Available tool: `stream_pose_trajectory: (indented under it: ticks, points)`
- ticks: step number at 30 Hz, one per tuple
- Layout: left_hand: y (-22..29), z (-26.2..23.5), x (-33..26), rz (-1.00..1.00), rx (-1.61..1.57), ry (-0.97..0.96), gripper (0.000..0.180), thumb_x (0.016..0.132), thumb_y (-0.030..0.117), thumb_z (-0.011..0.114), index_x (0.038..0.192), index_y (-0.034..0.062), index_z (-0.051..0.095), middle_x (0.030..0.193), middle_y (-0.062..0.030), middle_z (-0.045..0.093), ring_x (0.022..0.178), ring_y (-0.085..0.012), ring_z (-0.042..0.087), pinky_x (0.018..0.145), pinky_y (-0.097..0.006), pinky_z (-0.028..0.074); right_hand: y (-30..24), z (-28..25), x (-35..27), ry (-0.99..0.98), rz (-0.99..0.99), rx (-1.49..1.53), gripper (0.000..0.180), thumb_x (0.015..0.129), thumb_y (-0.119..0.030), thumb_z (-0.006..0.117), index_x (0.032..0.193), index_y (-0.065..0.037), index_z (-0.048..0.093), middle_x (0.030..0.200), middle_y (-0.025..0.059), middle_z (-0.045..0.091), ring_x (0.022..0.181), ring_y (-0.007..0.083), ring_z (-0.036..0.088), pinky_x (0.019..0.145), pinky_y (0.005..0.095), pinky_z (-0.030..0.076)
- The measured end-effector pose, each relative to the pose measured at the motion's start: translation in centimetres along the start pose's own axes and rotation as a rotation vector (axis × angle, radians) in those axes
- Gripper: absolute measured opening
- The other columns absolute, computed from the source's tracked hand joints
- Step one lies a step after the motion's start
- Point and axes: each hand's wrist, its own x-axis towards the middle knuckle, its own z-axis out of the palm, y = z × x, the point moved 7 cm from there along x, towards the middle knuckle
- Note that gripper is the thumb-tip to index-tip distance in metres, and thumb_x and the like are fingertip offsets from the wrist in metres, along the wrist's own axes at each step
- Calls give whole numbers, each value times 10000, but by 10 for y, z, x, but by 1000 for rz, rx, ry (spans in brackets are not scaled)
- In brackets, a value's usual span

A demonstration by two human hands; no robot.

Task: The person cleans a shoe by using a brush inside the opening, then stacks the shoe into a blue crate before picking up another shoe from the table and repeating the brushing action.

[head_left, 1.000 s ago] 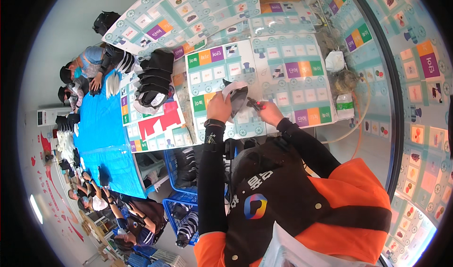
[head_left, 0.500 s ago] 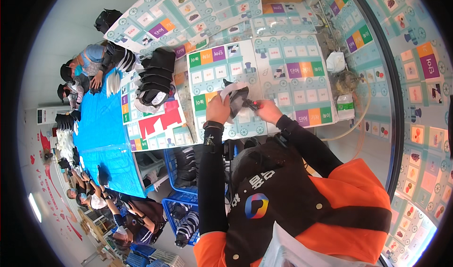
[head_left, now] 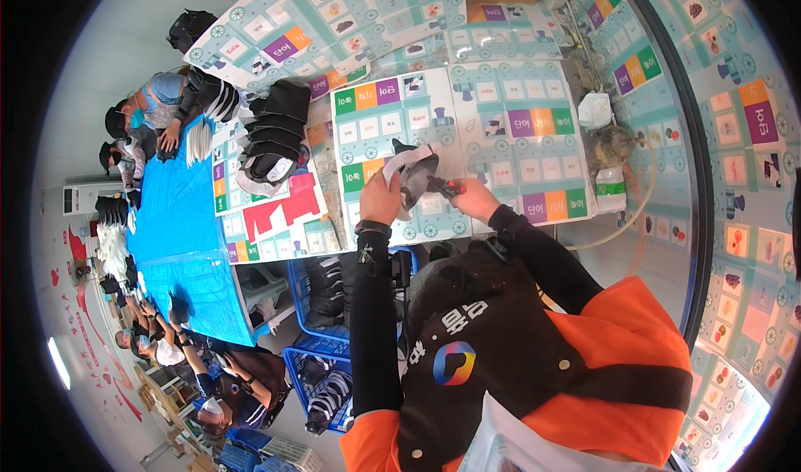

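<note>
Over the patterned table sheet, my left hand (head_left: 381, 198) grips a dark grey and white piece that looks like a shoe upper (head_left: 415, 177). Its white strip curves up beside my fingers and a dark pointed end sticks out at the top. My right hand (head_left: 477, 200) is closed round a small red and black hand tool (head_left: 448, 187). The tool's dark tip points left at the upper's right side; I cannot tell whether they touch. Exactly what kind of tool it is does not show.
To the left stands a stack of black uppers (head_left: 278, 126), near red cut-out shapes (head_left: 288, 219). Blue crates (head_left: 321, 351) holding uppers sit below the table edge. Further left, co-workers sit round a blue-covered table (head_left: 179, 222). A pale hose (head_left: 647, 197) hangs at the right.
The tool in my right hand has drawn back slightly from the upper, and its dark tip now shows. My left hand and the upper have shifted a little left.
</note>
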Motion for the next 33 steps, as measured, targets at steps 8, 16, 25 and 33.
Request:
stream_pose_trajectory:
  ticks: [8,16,25,33]
  points:
    - [-6,-3,-5,-1,-22,40,349,987,336,610,1150,39,693,996,-263,715,939,-467,679,799,-517,542,-7,-1,-14,-28,34,51,299,796,-162,610,972,59,705,887,295,692,875,458,667,796,459,522]
    - [3,1,2,13,-18,26,367,988,358,599,1152,44,694,995,-257,716,935,-470,676,800,-529,537,-8,9,-21,-99,-46,-101,247,825,-129,640,1000,37,693,774,188,694,705,285,665,686,386,505]
    - [14,16,24,14,102,-55,376,980,377,591,1111,38,687,985,-260,715,934,-477,672,818,-549,530,-31,-21,-25,190,-91,-206,236,842,-146,559,986,-8,685,881,292,674,890,495,640,794,549,508]
    - [21,19,29,33,140,-66,404,970,396,600,1095,22,684,975,-281,712,929,-487,675,828,-554,533,-28,-24,-26,199,-48,-241,230,829,-136,564,982,-12,682,869,282,680,883,484,651,811,553,515]
